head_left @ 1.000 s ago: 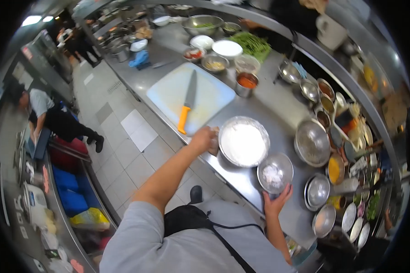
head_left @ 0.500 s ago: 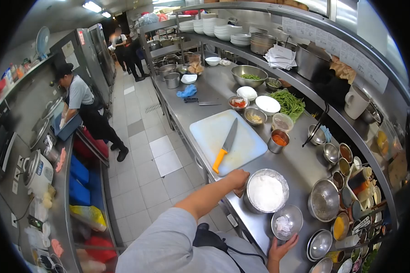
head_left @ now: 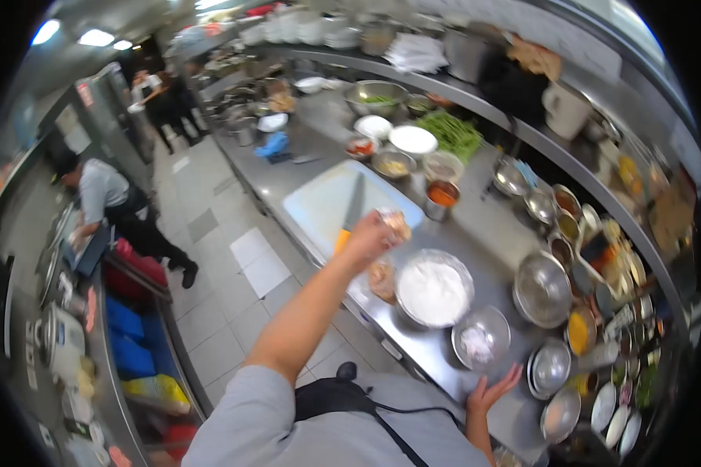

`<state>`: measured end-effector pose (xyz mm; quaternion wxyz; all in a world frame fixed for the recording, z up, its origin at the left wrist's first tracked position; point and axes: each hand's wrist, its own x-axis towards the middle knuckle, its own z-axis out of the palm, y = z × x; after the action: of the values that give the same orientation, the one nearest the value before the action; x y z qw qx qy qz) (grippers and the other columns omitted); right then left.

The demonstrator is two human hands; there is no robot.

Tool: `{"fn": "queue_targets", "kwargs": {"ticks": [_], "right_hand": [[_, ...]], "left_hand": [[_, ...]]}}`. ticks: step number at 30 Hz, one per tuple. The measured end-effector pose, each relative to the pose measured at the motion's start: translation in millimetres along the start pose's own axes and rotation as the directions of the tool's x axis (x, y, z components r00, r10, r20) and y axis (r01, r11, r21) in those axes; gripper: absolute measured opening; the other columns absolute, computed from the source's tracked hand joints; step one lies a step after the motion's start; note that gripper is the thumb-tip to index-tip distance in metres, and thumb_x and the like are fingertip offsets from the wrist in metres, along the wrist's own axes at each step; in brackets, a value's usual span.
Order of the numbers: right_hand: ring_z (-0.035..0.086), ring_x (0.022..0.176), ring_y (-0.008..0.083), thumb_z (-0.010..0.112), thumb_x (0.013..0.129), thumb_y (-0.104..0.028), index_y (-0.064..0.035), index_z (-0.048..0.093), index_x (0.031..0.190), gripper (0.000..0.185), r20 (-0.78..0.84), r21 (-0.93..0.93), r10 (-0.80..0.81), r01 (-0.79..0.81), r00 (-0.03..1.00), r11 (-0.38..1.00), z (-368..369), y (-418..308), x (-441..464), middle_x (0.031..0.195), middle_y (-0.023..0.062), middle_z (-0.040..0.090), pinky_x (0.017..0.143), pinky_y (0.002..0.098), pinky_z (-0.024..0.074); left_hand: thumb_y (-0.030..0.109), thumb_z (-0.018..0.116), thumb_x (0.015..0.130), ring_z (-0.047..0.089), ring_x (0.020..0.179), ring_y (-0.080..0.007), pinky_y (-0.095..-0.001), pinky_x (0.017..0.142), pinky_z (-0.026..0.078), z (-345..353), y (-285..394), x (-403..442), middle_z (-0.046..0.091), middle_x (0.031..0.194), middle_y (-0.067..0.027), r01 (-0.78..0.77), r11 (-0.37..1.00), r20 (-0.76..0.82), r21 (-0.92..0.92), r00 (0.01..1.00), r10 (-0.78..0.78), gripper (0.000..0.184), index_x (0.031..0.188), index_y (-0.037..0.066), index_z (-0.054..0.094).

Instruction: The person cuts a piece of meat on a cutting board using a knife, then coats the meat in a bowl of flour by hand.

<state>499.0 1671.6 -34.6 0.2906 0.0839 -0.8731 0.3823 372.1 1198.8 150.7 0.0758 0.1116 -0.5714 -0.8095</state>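
- The left hand (head_left: pixel 371 238) is hovering over the near edge of a white rectangular cutting board (head_left: pixel 319 196), its fingers closing around a blurred, pale brown-and-white lump (head_left: pixel 398 224).
- The lump is sitting against the fingertips and showing past them on the side away from the wrist.
- A knife with an orange handle (head_left: pixel 341 242) is lying on the board, the hand partly covering it from view.
- A blurred, pinkish-brown bundle (head_left: pixel 381 280) is resting below the hand on the stainless-steel tabletop (head_left: pixel 479 222), just beside a wide, round metal bowl of white powder (head_left: pixel 435 289).
- A smaller round metal bowl (head_left: pixel 480 337) is standing next to the powder bowl, holding a small white heap (head_left: pixel 476 345).
- The right hand (head_left: pixel 487 397) is holding nothing visible; its fingers are spreading near the smaller bowl; whether they are touching it, I cannot tell.
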Motion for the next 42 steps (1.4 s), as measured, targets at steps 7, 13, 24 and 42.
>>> {"fn": "queue_targets", "kwargs": {"ticks": [7,13,24,42], "right_hand": [[0.057,0.129,0.0269,0.064,0.096,-0.006,-0.0017,0.065,0.133,0.038,0.237,0.339,-0.026,-0.058,0.971,0.939,16,-112,128,0.139,0.0153,0.06,0.105,0.0384,0.0468],[0.066,0.11,0.0198,0.068,0.101,-0.015,0.0019,0.067,0.128,0.031,0.446,0.743,0.093,-0.426,0.89,0.516,93,-185,184,0.125,0.012,0.068,0.096,0.031,0.0532],[0.062,0.086,0.0101,0.067,0.1,-0.013,-0.0023,0.069,0.119,0.022,0.629,0.641,0.145,-0.615,0.764,0.459,94,-172,187,0.093,0.0017,0.069,0.083,0.0273,0.0529],[0.067,0.09,0.0131,0.051,0.11,-0.022,-0.0025,0.063,0.119,0.024,0.569,0.666,0.1,-0.529,0.816,0.527,111,-176,182,0.102,0.0036,0.069,0.077,0.0303,0.0565]], "left_hand": [[-0.004,0.06,0.096,0.069,0.112,-0.0247,-0.0401,0.094,0.059,87,37,-57,0.068,0.121,-0.0116,-0.037,0.987,0.21,-0.159,0.975,0.071,0.037,0.131,0.006,0.054],[0.005,0.068,0.097,0.068,0.1,-0.0152,-0.0329,0.085,0.057,116,-11,-54,0.071,0.112,-0.0032,0.112,0.994,0.277,0.004,0.955,-0.109,0.023,0.12,0.006,0.062],[0.017,0.057,0.107,0.068,0.093,-0.0112,-0.0254,0.073,0.053,89,-46,-43,0.072,0.109,-0.0073,0.224,0.974,0.33,-0.025,0.922,-0.204,0.023,0.122,0.0,0.064],[-0.002,0.055,0.097,0.068,0.106,-0.0156,-0.0301,0.092,0.056,100,-45,-57,0.068,0.121,-0.0124,-0.004,0.998,0.244,0.06,0.97,-0.011,0.04,0.136,-0.004,0.056]]}}
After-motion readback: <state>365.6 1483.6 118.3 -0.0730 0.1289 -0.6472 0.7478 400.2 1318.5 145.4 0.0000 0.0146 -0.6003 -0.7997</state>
